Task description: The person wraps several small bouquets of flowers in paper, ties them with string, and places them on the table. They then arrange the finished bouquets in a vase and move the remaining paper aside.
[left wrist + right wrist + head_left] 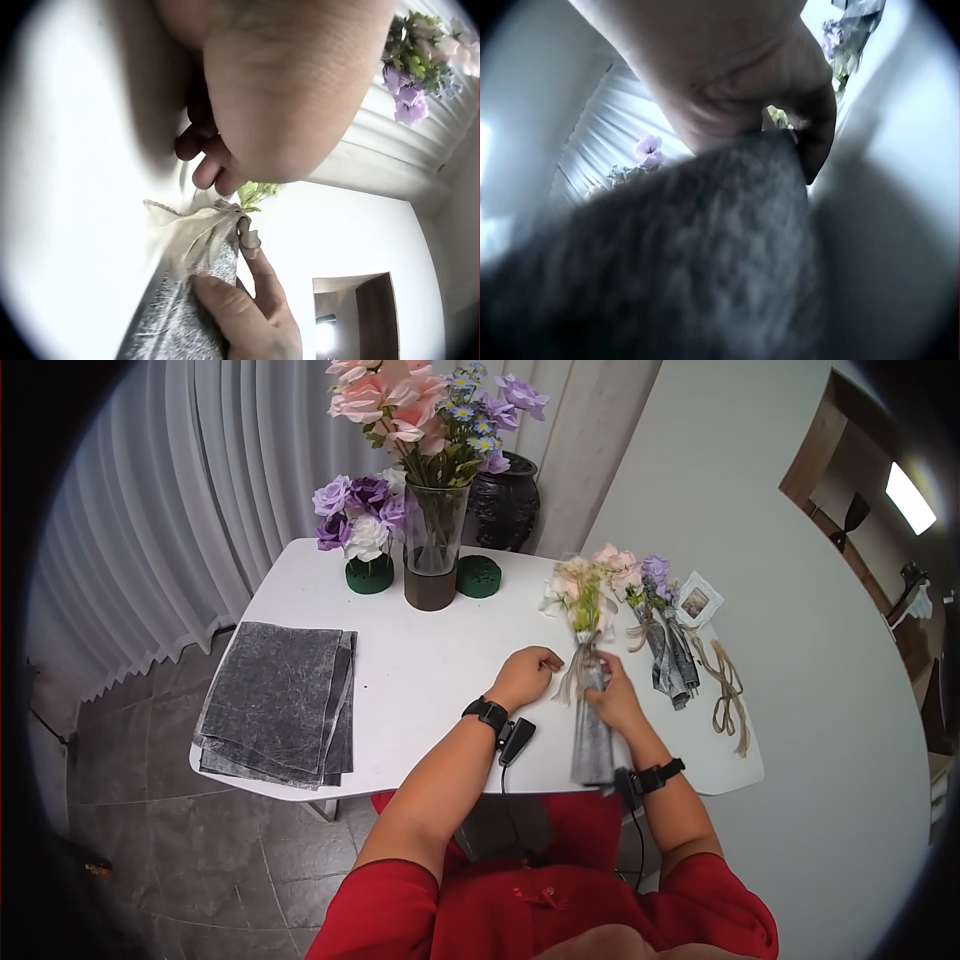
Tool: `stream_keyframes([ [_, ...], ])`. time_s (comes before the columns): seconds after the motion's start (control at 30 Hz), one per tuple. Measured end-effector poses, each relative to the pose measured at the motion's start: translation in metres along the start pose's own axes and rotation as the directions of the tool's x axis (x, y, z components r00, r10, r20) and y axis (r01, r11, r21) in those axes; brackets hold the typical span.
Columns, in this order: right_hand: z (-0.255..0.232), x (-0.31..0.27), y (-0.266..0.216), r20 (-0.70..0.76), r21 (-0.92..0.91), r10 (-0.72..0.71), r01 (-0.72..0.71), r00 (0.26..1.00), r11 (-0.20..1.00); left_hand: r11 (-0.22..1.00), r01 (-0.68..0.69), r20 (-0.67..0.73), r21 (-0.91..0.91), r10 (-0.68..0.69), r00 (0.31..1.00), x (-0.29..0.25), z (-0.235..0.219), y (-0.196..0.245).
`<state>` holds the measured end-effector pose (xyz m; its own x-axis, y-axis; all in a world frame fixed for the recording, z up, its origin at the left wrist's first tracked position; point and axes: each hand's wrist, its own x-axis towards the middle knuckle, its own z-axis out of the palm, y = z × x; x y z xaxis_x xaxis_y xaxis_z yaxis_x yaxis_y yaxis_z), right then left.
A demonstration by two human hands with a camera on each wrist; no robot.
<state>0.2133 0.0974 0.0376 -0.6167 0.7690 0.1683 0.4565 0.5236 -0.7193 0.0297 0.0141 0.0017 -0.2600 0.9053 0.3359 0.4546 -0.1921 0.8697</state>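
My right hand (618,700) grips a small bouquet (593,740) by its grey paper wrapping, just below the tie. Pale flowers (578,585) fan out at its far end, and the wrapped stems point back toward my body. A beige ribbon (199,229) is knotted round the neck, its tails hanging to the left. Beside the knot is my left hand (525,678), its fingers loosely bent with nothing held in them. In the right wrist view the blurred wrapping (675,255) covers most of the lower part and hides the right fingertips.
A finished-looking wrapped bouquet (670,655), a small white picture frame (699,601) and loose cord (728,695) lie at the right. Grey wrapping sheets (275,695) are stacked at the left. Behind stand a glass vase (434,525), green foam blocks (479,576) and a black urn (508,500).
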Motion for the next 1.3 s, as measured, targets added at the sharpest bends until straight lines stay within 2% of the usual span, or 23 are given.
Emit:
stream_keyframes([
  [0.03, -0.006, 0.009, -0.002, -0.049, -0.040, -0.016, 0.014, 0.999, 0.999, 0.996, 0.041, -0.092, -0.076, -0.048, 0.995, 0.000, 0.001, 0.000],
  [0.13, -0.028, 0.054, 0.021, -0.195, -0.256, -0.177, 0.124, 0.965, 0.959, 0.994, 0.075, -0.091, -0.075, -0.081, 0.993, 0.000, -0.001, -0.001],
  [0.17, -0.037, 0.067, 0.031, -0.193, -0.257, -0.176, 0.124, 0.965, 0.958, 0.994, 0.076, -0.091, -0.076, -0.083, 0.992, -0.002, -0.001, 0.000],
  [0.23, -0.056, 0.088, 0.050, -0.208, -0.486, -0.288, 0.157, 0.935, 0.860, 0.989, 0.087, -0.057, -0.117, -0.094, 0.994, -0.004, -0.004, 0.002],
  [0.27, -0.061, 0.093, 0.056, -0.203, -0.484, -0.299, 0.170, 0.933, 0.858, 0.990, 0.086, -0.069, -0.114, -0.094, 0.993, -0.003, -0.006, 0.003],
  [0.37, -0.061, 0.095, 0.069, 0.046, -0.670, -0.255, 0.219, 0.966, 0.710, 0.991, 0.067, -0.041, -0.120, -0.072, 0.997, -0.002, -0.007, 0.002],
  [0.4, -0.063, 0.083, 0.048, 0.180, -0.570, -0.113, 0.197, 0.977, 0.798, 0.993, 0.032, -0.062, -0.110, -0.039, 0.997, 0.001, -0.003, -0.006],
  [0.47, -0.058, 0.080, 0.064, 0.194, -0.636, -0.136, 0.230, 0.972, 0.737, 0.995, 0.051, -0.058, -0.088, -0.057, 0.997, 0.002, -0.003, -0.004],
  [0.53, -0.071, 0.083, 0.059, 0.226, -0.741, -0.065, 0.214, 0.972, 0.637, 0.996, 0.066, -0.070, -0.055, -0.070, 0.995, 0.001, -0.006, 0.004],
  [0.57, -0.071, 0.094, 0.079, 0.173, -0.851, -0.010, 0.154, 0.985, 0.503, 0.996, 0.070, -0.072, -0.048, -0.073, 0.995, 0.001, -0.006, 0.004],
  [0.6, -0.072, 0.083, 0.050, 0.103, -0.881, 0.049, 0.068, 0.994, 0.469, 0.996, 0.083, -0.081, -0.038, -0.086, 0.993, 0.001, -0.007, 0.003],
  [0.67, -0.068, 0.086, 0.041, 0.146, -0.835, -0.130, 0.193, 0.981, 0.515, 0.985, 0.124, -0.043, -0.121, -0.130, 0.991, 0.002, -0.008, 0.004],
  [0.7, -0.061, 0.088, 0.034, 0.152, -0.832, -0.135, 0.200, 0.979, 0.517, 0.986, 0.103, -0.060, -0.130, -0.112, 0.992, 0.002, -0.007, 0.002],
  [0.77, -0.035, 0.089, 0.011, 0.111, -0.428, -0.429, 0.433, 0.897, 0.793, 0.983, 0.121, -0.064, -0.141, -0.131, 0.989, 0.001, -0.009, 0.008],
  [0.8, -0.023, 0.086, -0.004, 0.112, -0.419, -0.432, 0.437, 0.895, 0.796, 0.979, 0.137, -0.061, -0.153, -0.148, 0.987, 0.000, -0.009, 0.010],
  [0.83, -0.011, 0.082, -0.023, 0.101, 0.059, -0.256, 0.251, 0.961, 0.966, 0.979, 0.145, -0.066, -0.142, -0.155, 0.986, 0.000, -0.009, 0.009],
  [0.87, 0.000, 0.080, -0.034, 0.186, 0.515, -0.089, -0.020, 0.978, 0.857, 0.965, 0.142, -0.076, -0.220, -0.162, 0.984, 0.000, -0.008, 0.006],
  [0.9, 0.011, 0.078, -0.033, 0.177, 0.651, -0.114, -0.029, 0.978, 0.759, 0.947, 0.136, -0.089, -0.291, -0.168, 0.982, 0.002, -0.009, 0.003],
  [0.93, 0.023, 0.077, -0.024, 0.187, 0.666, -0.130, -0.028, 0.974, 0.745, 0.952, 0.143, -0.105, -0.272, -0.177, 0.979, 0.002, -0.010, 0.001],
  [1.0, 0.041, 0.074, -0.002, 0.145, 0.906, -0.128, -0.079, 0.981, 0.417, 0.863, 0.124, -0.124, -0.490, -0.210, 0.970, 0.004, -0.010, -0.004],
  [1.03, 0.041, 0.074, 0.004, 0.241, 0.866, -0.042, -0.195, 0.970, 0.460, 0.860, 0.087, -0.116, -0.503, -0.167, 0.979, 0.004, -0.012, -0.007],
  [1.13, 0.034, 0.077, 0.012, 0.244, 0.902, -0.083, -0.195, 0.966, 0.385, 0.826, 0.089, -0.125, -0.557, -0.189, 0.974, 0.005, -0.011, -0.007],
  [1.3, 0.033, 0.088, 0.027, 0.317, 0.872, -0.013, -0.287, 0.948, 0.396, 0.842, 0.095, -0.117, -0.532, -0.184, 0.976, 0.000, -0.007, -0.008],
])
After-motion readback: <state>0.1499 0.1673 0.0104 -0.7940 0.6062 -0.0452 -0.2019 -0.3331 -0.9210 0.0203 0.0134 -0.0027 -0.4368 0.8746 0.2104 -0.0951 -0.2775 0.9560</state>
